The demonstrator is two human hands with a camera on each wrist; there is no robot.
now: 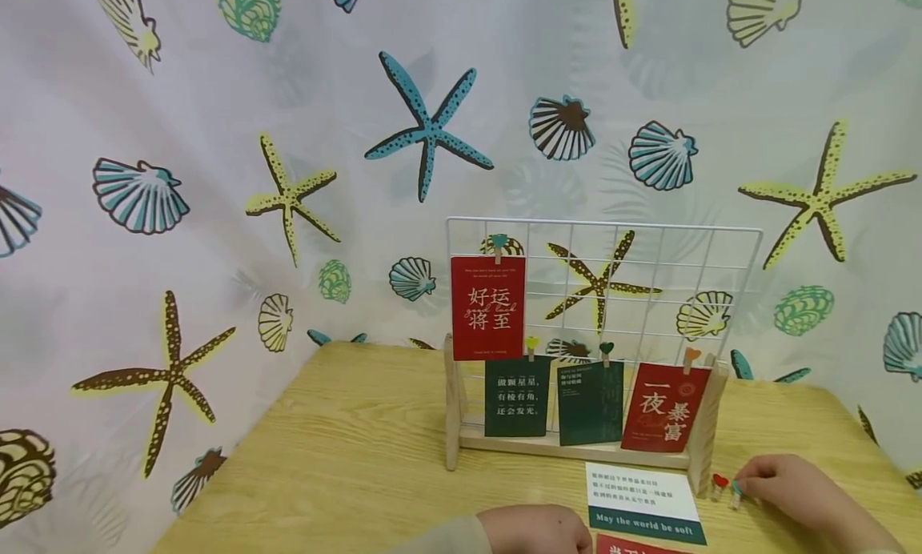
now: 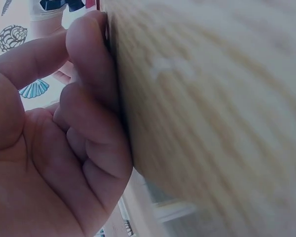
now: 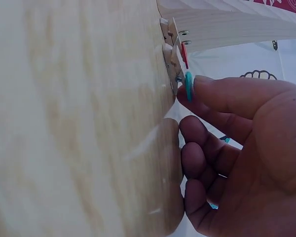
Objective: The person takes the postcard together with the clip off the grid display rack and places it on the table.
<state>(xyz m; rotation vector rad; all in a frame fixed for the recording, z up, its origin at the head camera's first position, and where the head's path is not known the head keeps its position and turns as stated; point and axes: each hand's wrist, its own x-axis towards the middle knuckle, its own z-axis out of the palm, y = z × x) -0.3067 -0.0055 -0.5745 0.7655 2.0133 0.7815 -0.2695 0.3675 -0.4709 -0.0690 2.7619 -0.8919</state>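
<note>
The teal heart clip [image 1: 735, 495] is pinched between the thumb and forefinger of the right hand [image 1: 785, 486], on the surface [image 1: 360, 442], near the right foot of the wire grid rack [image 1: 576, 451]. The red heart clip [image 1: 719, 487] is placed just beside it, toward the rack, so only a narrow gap is left there. The left hand [image 1: 536, 530] is rested with curled fingers at the left edge of a red card [image 1: 634, 544]; whether this card is gripped cannot be told. Between the red card and the rack, a white-and-green card [image 1: 641, 494] is laid. Wider room is offered left of the rack, up to the surface's edge.
</note>
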